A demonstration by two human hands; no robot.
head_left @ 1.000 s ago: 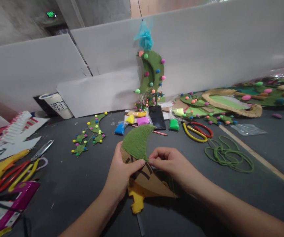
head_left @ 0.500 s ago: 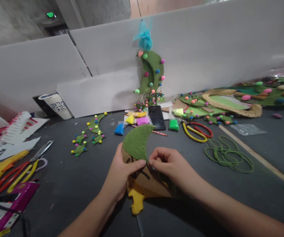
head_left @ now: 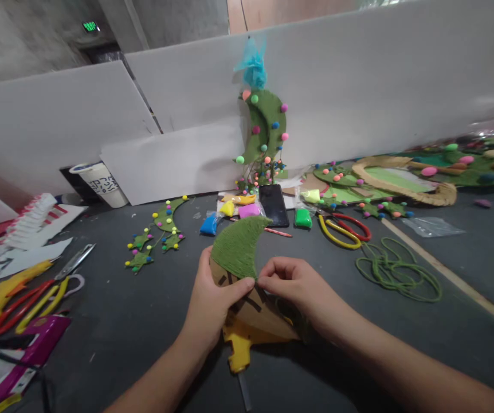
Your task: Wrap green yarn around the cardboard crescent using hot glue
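Note:
My left hand (head_left: 216,295) grips a cardboard crescent (head_left: 268,318), thumb on its face and fingers behind. Green yarn wrapping (head_left: 238,246) covers the crescent's upper, pointed end; the lower part is bare brown card with dark marks. At the inner edge, where the wrapping ends, my right hand (head_left: 292,287) is closed in a pinch close to my left thumb. It appears to hold the yarn, though the strand is mostly hidden by the fingers. Partly beneath the crescent lies a yellow glue gun (head_left: 240,350) with a clear glue stick (head_left: 244,391) protruding.
A loose green yarn coil (head_left: 397,269) and scissors (head_left: 344,229) lie to the right. Clay packets (head_left: 302,218) and a phone (head_left: 273,205) sit ahead. A pompom-trimmed green crescent (head_left: 275,126) hangs against the white board. More scissors (head_left: 36,298) and a paper cup (head_left: 101,183) are left.
Both hands and the crescent keep nearly the same place and grip. The whole view has shifted very slightly.

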